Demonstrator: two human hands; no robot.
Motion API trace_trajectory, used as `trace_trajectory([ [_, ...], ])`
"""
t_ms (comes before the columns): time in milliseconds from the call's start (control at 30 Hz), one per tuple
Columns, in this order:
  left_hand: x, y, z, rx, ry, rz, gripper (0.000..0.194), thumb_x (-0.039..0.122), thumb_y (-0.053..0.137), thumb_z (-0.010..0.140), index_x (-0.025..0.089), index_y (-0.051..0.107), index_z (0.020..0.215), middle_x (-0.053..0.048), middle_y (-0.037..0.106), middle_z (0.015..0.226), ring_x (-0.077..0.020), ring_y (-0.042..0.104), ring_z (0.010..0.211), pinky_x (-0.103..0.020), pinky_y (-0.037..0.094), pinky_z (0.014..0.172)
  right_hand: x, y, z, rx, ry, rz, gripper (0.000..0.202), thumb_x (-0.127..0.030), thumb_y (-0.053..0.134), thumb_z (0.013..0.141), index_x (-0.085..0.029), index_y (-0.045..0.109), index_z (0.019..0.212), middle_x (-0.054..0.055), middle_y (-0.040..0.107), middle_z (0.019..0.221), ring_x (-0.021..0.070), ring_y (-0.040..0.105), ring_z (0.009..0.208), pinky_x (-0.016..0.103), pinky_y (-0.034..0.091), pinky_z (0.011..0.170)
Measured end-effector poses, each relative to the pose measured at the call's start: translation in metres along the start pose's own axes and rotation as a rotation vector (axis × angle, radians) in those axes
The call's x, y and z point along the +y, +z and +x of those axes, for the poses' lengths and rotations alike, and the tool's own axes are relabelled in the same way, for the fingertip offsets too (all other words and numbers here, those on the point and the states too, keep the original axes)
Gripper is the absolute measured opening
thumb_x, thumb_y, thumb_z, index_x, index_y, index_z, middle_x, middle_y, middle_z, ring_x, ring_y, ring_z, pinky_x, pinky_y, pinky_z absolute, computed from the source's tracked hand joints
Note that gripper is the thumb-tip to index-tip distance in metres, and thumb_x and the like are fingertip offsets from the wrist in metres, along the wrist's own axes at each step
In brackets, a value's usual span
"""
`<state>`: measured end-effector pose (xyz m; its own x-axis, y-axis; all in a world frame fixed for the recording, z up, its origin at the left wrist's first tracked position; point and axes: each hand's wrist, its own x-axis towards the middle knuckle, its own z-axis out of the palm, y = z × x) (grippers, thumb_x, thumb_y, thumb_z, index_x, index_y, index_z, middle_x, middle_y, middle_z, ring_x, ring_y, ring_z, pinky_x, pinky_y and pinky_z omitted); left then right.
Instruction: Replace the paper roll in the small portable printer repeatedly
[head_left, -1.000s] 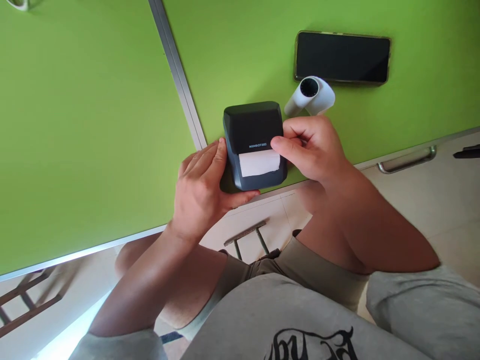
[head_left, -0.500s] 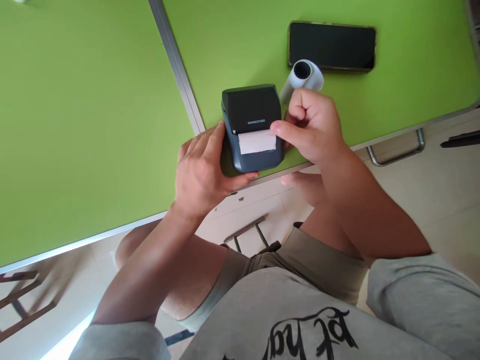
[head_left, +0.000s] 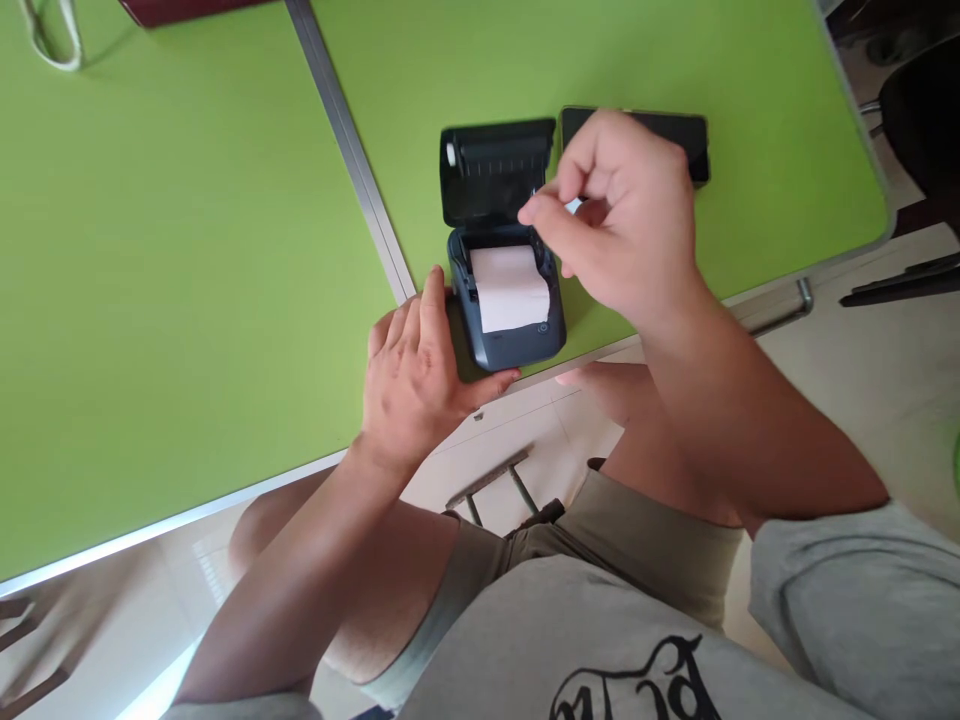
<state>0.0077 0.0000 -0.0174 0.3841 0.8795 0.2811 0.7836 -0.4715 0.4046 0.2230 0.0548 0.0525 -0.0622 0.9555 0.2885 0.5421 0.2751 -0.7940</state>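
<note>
A dark label printer [head_left: 517, 350] stands at the table's front edge with its black lid [head_left: 487, 195] swung up. White label paper [head_left: 511, 290] lies in the opening and hangs over the printer's front. My left hand [head_left: 412, 375] braces the printer's left side, fingers along it and thumb at the front edge. My right hand [head_left: 622, 215] is pinched at the lid's lower right edge, with thumb and forefinger together; its fingertips partly cover the lid. Behind that hand, the white roll is almost wholly hidden.
A phone [head_left: 690, 140] lies beyond my right hand on the green table [head_left: 210, 280]. A metal strip [head_left: 349, 150] runs across the tabletop. At the far left are a pale cord loop [head_left: 56, 60] and a dark red object [head_left: 180, 8].
The printer's lid has gone from closed to raised, showing the paper inside. My right hand has moved up beside the lid. My left hand stays at the printer's side.
</note>
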Motion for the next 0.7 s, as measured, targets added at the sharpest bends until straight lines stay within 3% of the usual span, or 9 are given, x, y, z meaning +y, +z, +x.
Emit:
trace_trajectory([
  [133,0.0,0.0,0.001,-0.008,-0.001,0.021,0.108,0.095,0.036,0.088,0.014,0.042,0.158,-0.021,0.07,0.137,-0.0374,0.067,0.122,-0.049,0.047,0.104,-0.015,-0.002,0.014,-0.353,0.033,-0.554,0.012,-0.013,0.071,0.082,-0.024,0.066,0.083,0.0,0.067,0.079,0.0143,0.044,0.062,0.033,0.029,0.061],
  [200,0.001,-0.001,0.001,-0.019,-0.003,0.025,0.109,0.096,0.037,0.087,0.012,0.044,0.157,-0.022,0.069,0.138,-0.0384,0.067,0.122,-0.05,0.046,0.104,-0.021,0.0,0.02,-0.502,0.034,-0.723,0.022,-0.013,0.074,0.077,-0.027,0.073,0.094,0.0,0.063,0.076,0.0141,0.034,0.06,0.033,0.023,0.06],
  [300,0.001,-0.001,0.002,-0.022,0.0,0.031,0.111,0.096,0.035,0.087,0.009,0.046,0.155,-0.024,0.069,0.137,-0.0391,0.067,0.121,-0.051,0.046,0.102,-0.025,0.004,0.03,-0.595,-0.009,-0.787,0.031,-0.01,0.078,0.071,-0.029,0.077,0.096,0.0,0.057,0.073,0.0127,0.028,0.058,0.033,0.021,0.061],
  [400,0.001,-0.001,0.002,-0.01,0.002,0.037,0.112,0.097,0.033,0.087,0.008,0.047,0.155,-0.024,0.069,0.136,-0.039,0.067,0.12,-0.05,0.046,0.102,-0.025,0.003,0.038,-0.629,-0.031,-0.751,0.03,-0.012,0.08,0.07,-0.028,0.078,0.095,0.0,0.065,0.08,0.0119,0.03,0.059,0.033,0.023,0.061],
  [500,0.001,-0.001,0.002,-0.02,-0.004,0.022,0.111,0.096,0.036,0.087,0.009,0.047,0.155,-0.023,0.07,0.135,-0.0387,0.067,0.12,-0.05,0.046,0.103,-0.025,-0.011,0.039,-0.648,-0.021,-0.634,0.044,-0.008,0.081,0.066,-0.029,0.078,0.105,-0.002,0.074,0.095,0.0129,0.046,0.066,0.032,0.03,0.062],
  [600,0.001,-0.002,0.002,-0.035,-0.016,-0.008,0.109,0.095,0.042,0.086,0.011,0.046,0.156,-0.022,0.069,0.136,-0.0393,0.066,0.122,-0.05,0.046,0.104,-0.021,-0.036,0.03,-0.58,0.029,-0.235,0.041,-0.007,0.077,0.07,-0.025,0.077,0.106,-0.002,0.075,0.097,0.0117,0.057,0.074,0.029,0.038,0.062],
  [667,0.002,-0.003,0.002,-0.04,-0.023,-0.019,0.109,0.094,0.043,0.086,0.011,0.046,0.156,-0.023,0.069,0.136,-0.0398,0.065,0.123,-0.051,0.045,0.105,-0.01,-0.051,0.02,-0.372,0.029,0.175,0.029,-0.015,0.069,0.079,-0.024,0.075,0.106,-0.003,0.074,0.099,0.008,0.055,0.069,0.028,0.036,0.056],
  [700,0.002,-0.003,0.002,-0.046,-0.025,-0.016,0.111,0.095,0.042,0.085,0.01,0.046,0.156,-0.023,0.069,0.135,-0.0398,0.065,0.123,-0.051,0.045,0.105,-0.002,-0.056,0.015,-0.192,0.05,0.364,0.02,-0.018,0.067,0.078,-0.023,0.074,0.097,-0.005,0.07,0.086,0.0064,0.047,0.057,0.029,0.027,0.048],
])
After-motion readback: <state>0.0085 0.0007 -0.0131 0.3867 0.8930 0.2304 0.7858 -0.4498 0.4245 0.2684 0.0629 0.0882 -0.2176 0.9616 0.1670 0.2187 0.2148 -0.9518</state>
